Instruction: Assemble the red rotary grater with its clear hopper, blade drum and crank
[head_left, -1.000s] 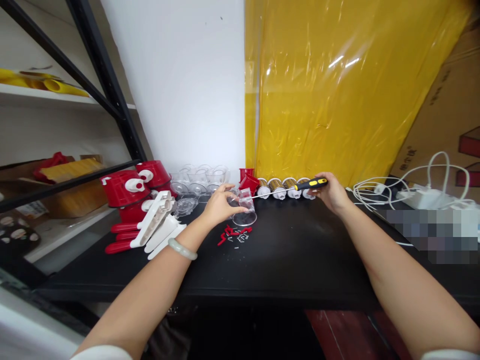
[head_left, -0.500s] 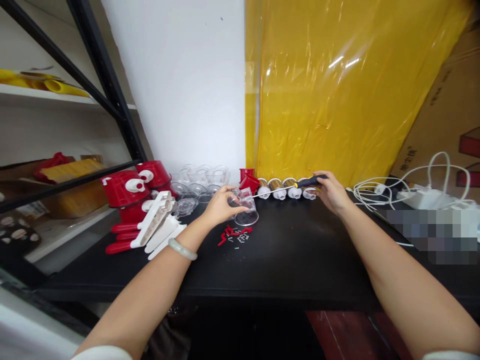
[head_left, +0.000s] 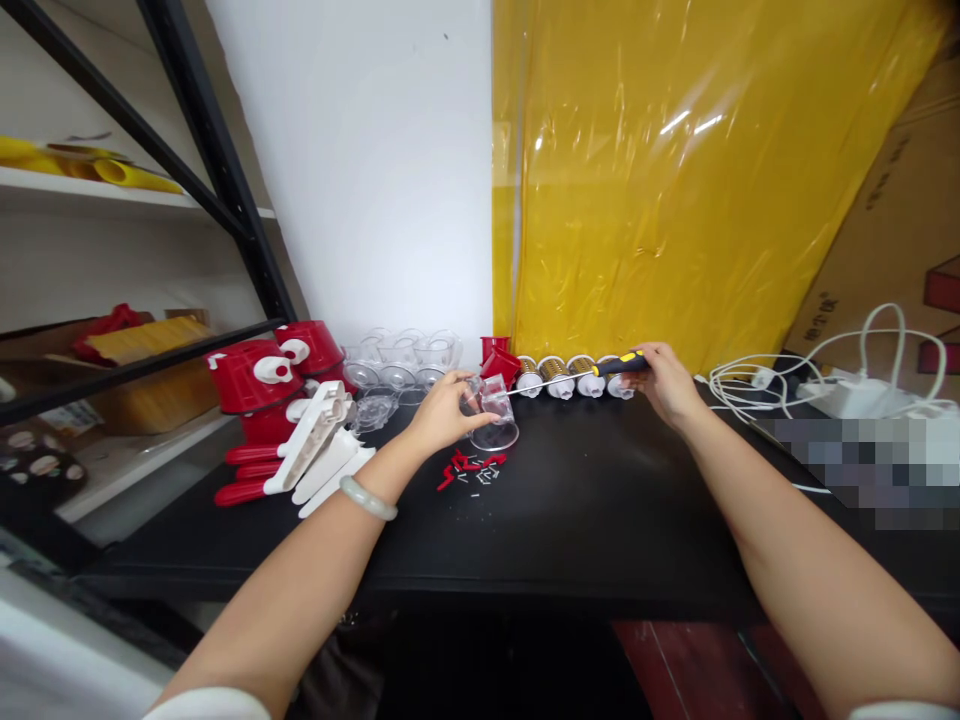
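Observation:
My left hand (head_left: 448,412) is closed around a clear plastic cup-shaped part (head_left: 495,432), whose wide round rim faces down toward the table. In my right hand (head_left: 664,380) is the black and yellow handle of a screwdriver (head_left: 619,364). Its long thin shaft runs left, and the tip meets the upper section of the clear part. Just in front of that part lie small red plastic pieces (head_left: 469,460) and several loose screws (head_left: 486,474) in a scatter on the black table (head_left: 585,520).
Red housings (head_left: 251,375) and white arms with red handles (head_left: 319,435) stand at left. Behind my left hand are clear cups (head_left: 405,350). Red funnels (head_left: 499,362) and metal grater drums (head_left: 555,376) line the back. White cables and adapters (head_left: 847,390) lie at right.
The screwdriver handle has turned, with more of its yellow side showing, and the fingers of my right hand have shifted on it. My left hand still holds the clear part in place.

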